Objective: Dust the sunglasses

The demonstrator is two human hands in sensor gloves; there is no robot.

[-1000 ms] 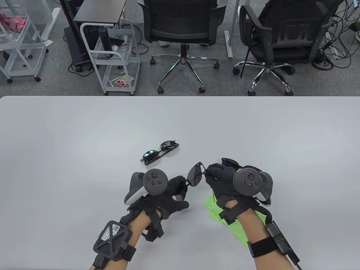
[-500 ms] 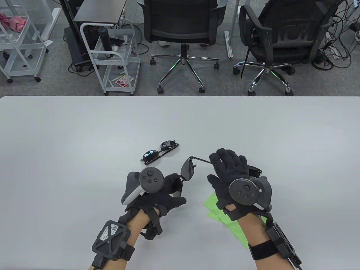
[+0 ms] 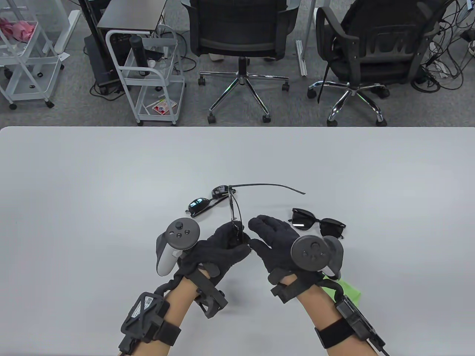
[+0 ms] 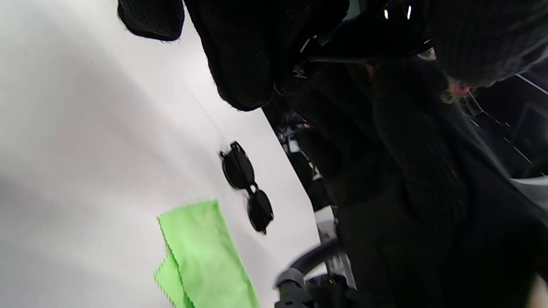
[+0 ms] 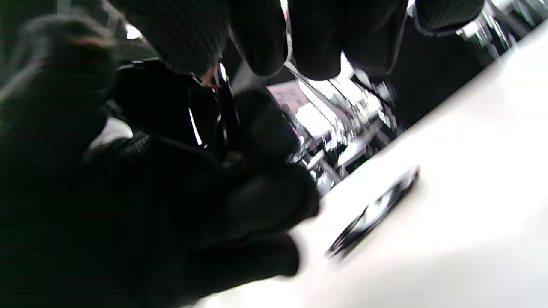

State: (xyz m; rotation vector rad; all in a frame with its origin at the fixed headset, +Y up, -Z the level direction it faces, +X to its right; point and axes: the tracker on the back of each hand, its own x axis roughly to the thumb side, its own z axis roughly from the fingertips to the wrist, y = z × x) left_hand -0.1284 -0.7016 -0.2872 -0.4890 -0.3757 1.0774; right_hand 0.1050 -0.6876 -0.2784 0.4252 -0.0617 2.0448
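My left hand [image 3: 232, 243] grips thin wire-framed sunglasses [image 3: 234, 209] by the lower rim and holds them upright, edge-on to the table view. One temple arm [image 3: 267, 186] sticks out to the right, unfolded. My right hand [image 3: 254, 231] is right beside them with fingers spread; its thumb is close to the frame, and I cannot tell if it touches. A green cloth [image 3: 349, 290] lies mostly hidden under my right wrist; it also shows in the left wrist view [image 4: 205, 252].
Folded sunglasses with reflective lenses [image 3: 209, 200] lie just behind the held pair, also in the right wrist view [image 5: 376, 209]. Thick black sunglasses [image 3: 319, 224] lie open to the right, also in the left wrist view [image 4: 247, 199]. The white table [image 3: 111, 178] ends at a far edge; chairs and carts stand beyond.
My left hand turned the held sunglasses upright and the temple arm swung out to the right. My right hand let go, moved left beside them and uncovered the thick black pair.
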